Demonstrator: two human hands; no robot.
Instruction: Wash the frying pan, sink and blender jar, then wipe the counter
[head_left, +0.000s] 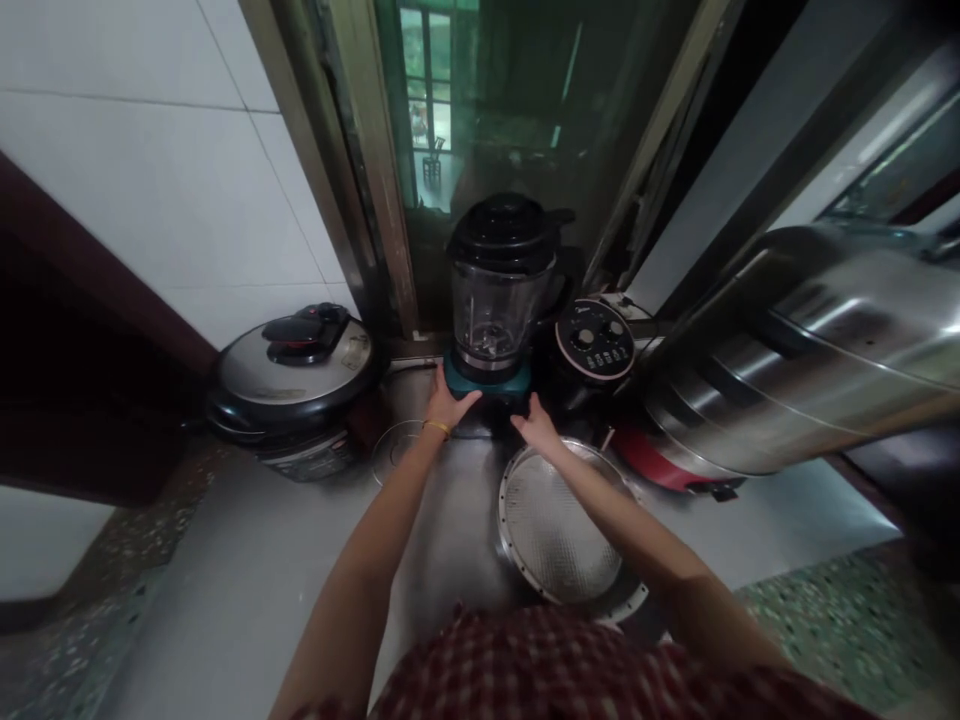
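A blender [498, 300] with a clear jar, black lid and teal base stands at the back of the grey counter [247, 570]. My left hand [448, 403] grips the left side of the teal base, thumb and fingers wrapped on it; a thin bangle sits on the wrist. My right hand [535, 423] rests at the right front corner of the base, fingers against it.
A pressure cooker [292, 385] sits to the left. A round black appliance with dials [595, 340] stands right of the blender. A round perforated metal tray [559, 525] lies under my right forearm. A large steel pot [795, 350] and a red item [660, 462] fill the right.
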